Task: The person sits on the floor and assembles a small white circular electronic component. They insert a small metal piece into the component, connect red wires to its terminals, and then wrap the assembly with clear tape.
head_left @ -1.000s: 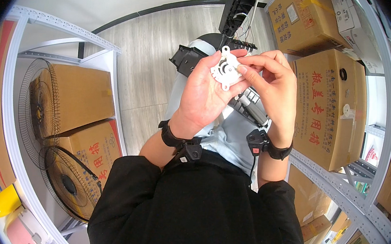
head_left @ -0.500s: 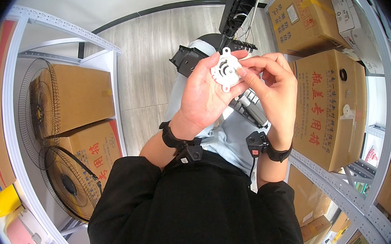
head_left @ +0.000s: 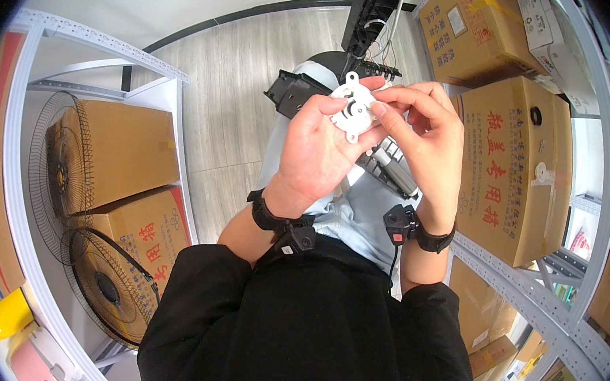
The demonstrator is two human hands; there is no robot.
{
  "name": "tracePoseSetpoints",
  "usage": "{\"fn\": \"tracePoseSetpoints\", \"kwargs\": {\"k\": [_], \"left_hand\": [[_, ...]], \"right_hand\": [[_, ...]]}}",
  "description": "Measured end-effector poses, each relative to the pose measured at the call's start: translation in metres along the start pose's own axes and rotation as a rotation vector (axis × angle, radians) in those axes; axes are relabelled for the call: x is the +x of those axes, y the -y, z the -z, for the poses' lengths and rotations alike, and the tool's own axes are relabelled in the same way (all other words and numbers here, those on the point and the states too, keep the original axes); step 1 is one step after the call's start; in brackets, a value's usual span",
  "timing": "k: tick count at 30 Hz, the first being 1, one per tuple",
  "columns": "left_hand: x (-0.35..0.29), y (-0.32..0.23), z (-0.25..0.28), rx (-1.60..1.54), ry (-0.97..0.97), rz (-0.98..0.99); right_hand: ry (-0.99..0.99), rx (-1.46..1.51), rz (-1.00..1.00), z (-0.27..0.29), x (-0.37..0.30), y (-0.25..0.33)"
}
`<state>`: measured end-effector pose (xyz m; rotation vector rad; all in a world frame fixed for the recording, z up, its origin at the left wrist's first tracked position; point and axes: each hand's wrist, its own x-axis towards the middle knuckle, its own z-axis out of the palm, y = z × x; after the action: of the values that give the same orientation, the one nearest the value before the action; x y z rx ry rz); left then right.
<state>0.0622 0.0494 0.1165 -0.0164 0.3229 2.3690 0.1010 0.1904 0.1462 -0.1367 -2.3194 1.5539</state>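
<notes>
A round white plastic part (head_left: 353,111) with curved slots in its face and a looped ear at top and bottom is held above my lap. My left hand (head_left: 316,147) cradles it, palm up, with the thumb lying over its left edge. From the other side my right hand (head_left: 428,132) pinches the right edge between thumb and fingers; those fingertips are partly hidden behind the part. Beneath the hands, a black-and-grey device with a roller (head_left: 393,173) rests over my lap, largely covered by them. A black plastic housing (head_left: 296,94) sits just left of the part.
A black upright post (head_left: 372,24) with loose cables stands ahead. To the left, a shelf (head_left: 117,40) holds cardboard boxes (head_left: 130,140), with wire fan guards (head_left: 65,167) in front. Boxes (head_left: 512,170) fill the right rack (head_left: 561,318). Small cameras (head_left: 299,238) are strapped to both wrists.
My left thumb has slid down and inward over the part's left edge. The white part has shifted very slightly left; my right hand keeps its pinch.
</notes>
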Motion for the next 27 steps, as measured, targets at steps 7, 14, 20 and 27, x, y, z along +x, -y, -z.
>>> {"fn": "tracePoseSetpoints", "kwargs": {"k": [7,14,20,27], "left_hand": [[-0.001,-0.024,0.002,-0.072,-0.032,-0.109],[-0.003,-0.045,0.012,-0.178,0.056,-0.201],[-0.005,-0.039,0.012,-0.093,-0.026,-0.186],[-0.004,-0.033,0.010,-0.162,0.004,-0.115]], "right_hand": [[-0.059,0.007,-0.003,0.004,-0.001,-0.002],[-0.068,0.018,-0.009,0.003,-0.001,-0.008],[-0.061,0.002,-0.002,-0.001,-0.002,-0.005],[-0.067,0.015,-0.012,0.000,-0.003,-0.008]]}}
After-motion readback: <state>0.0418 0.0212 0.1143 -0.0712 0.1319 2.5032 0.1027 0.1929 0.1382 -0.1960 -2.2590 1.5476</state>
